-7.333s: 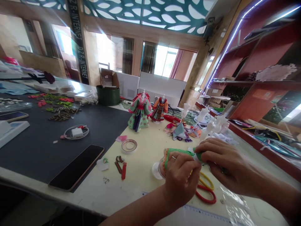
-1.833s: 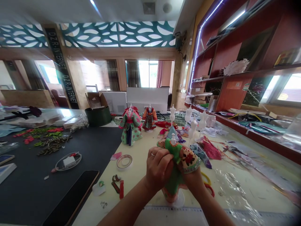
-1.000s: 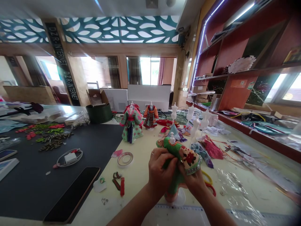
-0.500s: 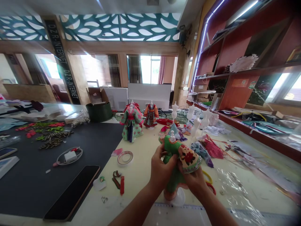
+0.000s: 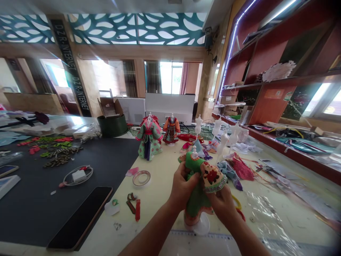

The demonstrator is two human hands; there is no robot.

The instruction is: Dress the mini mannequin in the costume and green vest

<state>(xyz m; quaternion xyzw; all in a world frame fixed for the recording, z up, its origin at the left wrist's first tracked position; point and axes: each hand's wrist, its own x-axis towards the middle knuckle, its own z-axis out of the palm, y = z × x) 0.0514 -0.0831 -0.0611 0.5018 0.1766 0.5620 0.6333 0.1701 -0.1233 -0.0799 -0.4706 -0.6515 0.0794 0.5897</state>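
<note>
A small white dress form (image 5: pixel 194 153) wears a green doll dress (image 5: pixel 198 204) with a wide flowered sleeve (image 5: pixel 212 176) edged in shiny trim. Its round clear base (image 5: pixel 203 226) rests on the table by a ruler (image 5: pixel 183 233). My left hand (image 5: pixel 183 185) grips the dress at the waist from the left, thumb across the front. On the right side, my right hand (image 5: pixel 222 199) is closed at the sleeve's lower edge; its fingertips are partly hidden behind the cloth. Scissors with yellow and red handles (image 5: pixel 236 202) lie partly behind my right hand.
Dressed doll forms (image 5: pixel 149 140) stand ahead, with bare white forms (image 5: pixel 217 126) to their right. A tape roll (image 5: pixel 141 178), ribbon scraps (image 5: pixel 137 209) and a phone (image 5: pixel 81 217) lie on the left. Cloth pieces (image 5: pixel 242 166) and clear plastic (image 5: pixel 269 217) lie on the right.
My left thumb and the dress have shifted slightly, and the dress form leans a little more to the left. More of the green skirt shows between my hands. Both hands keep their hold.
</note>
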